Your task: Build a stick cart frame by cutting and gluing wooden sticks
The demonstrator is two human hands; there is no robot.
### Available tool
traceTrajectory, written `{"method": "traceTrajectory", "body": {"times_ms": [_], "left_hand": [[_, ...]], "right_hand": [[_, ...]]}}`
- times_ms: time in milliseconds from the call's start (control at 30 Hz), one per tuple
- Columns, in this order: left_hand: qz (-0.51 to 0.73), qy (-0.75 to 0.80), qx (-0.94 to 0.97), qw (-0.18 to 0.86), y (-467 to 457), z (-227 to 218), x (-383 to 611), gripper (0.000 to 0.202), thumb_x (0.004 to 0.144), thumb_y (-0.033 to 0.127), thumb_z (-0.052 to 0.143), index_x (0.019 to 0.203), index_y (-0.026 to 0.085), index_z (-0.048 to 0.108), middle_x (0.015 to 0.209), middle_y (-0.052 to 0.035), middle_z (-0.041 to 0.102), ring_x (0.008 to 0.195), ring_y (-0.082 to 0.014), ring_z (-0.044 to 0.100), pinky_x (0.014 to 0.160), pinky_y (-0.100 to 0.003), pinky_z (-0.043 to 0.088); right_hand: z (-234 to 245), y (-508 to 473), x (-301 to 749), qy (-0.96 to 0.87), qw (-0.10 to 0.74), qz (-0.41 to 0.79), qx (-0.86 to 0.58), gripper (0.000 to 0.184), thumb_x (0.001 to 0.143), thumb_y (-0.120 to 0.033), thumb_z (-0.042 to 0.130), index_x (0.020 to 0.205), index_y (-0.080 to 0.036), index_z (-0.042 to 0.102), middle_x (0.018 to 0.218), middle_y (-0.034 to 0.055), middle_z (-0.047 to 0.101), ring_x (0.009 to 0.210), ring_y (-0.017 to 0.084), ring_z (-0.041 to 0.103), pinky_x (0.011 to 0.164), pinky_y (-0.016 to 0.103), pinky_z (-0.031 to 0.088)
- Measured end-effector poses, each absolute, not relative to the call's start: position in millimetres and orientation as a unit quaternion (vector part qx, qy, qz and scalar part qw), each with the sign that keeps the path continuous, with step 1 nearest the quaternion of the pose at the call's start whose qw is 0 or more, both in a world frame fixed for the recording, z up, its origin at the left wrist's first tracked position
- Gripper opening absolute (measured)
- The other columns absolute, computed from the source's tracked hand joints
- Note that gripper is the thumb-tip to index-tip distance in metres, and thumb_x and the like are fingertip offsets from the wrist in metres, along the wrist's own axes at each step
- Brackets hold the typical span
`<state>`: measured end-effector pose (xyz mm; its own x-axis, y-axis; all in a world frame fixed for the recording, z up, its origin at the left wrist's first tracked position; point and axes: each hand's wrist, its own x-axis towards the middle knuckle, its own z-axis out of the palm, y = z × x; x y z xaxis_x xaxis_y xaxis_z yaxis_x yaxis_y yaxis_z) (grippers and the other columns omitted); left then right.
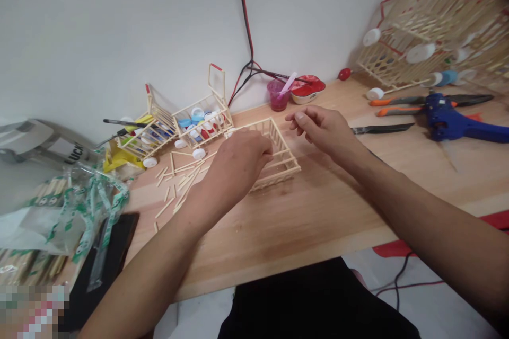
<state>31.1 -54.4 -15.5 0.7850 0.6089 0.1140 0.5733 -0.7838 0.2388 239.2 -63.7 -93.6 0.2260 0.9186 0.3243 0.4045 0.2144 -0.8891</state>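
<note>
Wooden stick frame [280, 156] at about 12 o'clock on the tabletop [318, 222], a little toward the back edge: a shallow, open rectangular crate shape of thin pale sticks, lying flat and tilted slightly in view, with parallel rails along its sides and short uprights between them. Its near-left part hidden under the left hand [234, 169], knuckles up, fingers curled over a rail and touching the frame, the exact grip hidden. Right hand [324, 130] empty, raised just beside the far corner, fingers loosely curled, not touching anything. Hands apart.

Loose sticks [178, 183] scattered at 10 o'clock. Two similar stick crates [175, 122] at 11 o'clock, holding and ringed by plastic bottle caps [198, 119]. Pink plastic cup [277, 95] and red-smeared dish [308, 89] near 12 o'clock, against the wall. Blue glue gun [445, 119] and orange-handled pliers [397, 106] at 2 o'clock, a black blade [382, 128] just nearer. Large stick lattice [421, 26] with white caps at 1 o'clock.
</note>
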Motion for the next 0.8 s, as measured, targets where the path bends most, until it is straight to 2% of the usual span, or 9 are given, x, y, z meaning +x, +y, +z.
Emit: {"method": "traceTrajectory", "body": {"times_ms": [367, 800], "left_hand": [[0.092, 0.31, 0.943, 0.086, -55.2, -15.8, 31.2, 0.017, 0.088, 0.012, 0.058, 0.076, 0.015, 0.07, 0.082, -0.0048, 0.071, 0.08, -0.0177, 0.061, 0.077, -0.032, 0.043], [0.101, 0.318, 0.94, 0.075, -55.4, -15.2, 30.9, 0.019, 0.087, 0.011, 0.057, 0.075, 0.016, 0.071, 0.08, -0.0054, 0.071, 0.08, -0.0187, 0.062, 0.079, -0.034, 0.044]], "right_hand": [[-94.4, -63.6, 239.6, -0.574, 0.528, 0.234, -0.58, 0.024, 0.095, -0.037, 0.054, 0.091, -0.02, 0.07, 0.08, 0.0027, 0.07, 0.063, 0.012, 0.058, 0.062, 0.028, 0.047], [-92.7, -63.9, 239.5, -0.565, 0.535, 0.253, -0.576, 0.023, 0.094, -0.039, 0.055, 0.089, -0.021, 0.069, 0.081, 0.0032, 0.069, 0.062, 0.012, 0.057, 0.056, 0.027, 0.042]]}}
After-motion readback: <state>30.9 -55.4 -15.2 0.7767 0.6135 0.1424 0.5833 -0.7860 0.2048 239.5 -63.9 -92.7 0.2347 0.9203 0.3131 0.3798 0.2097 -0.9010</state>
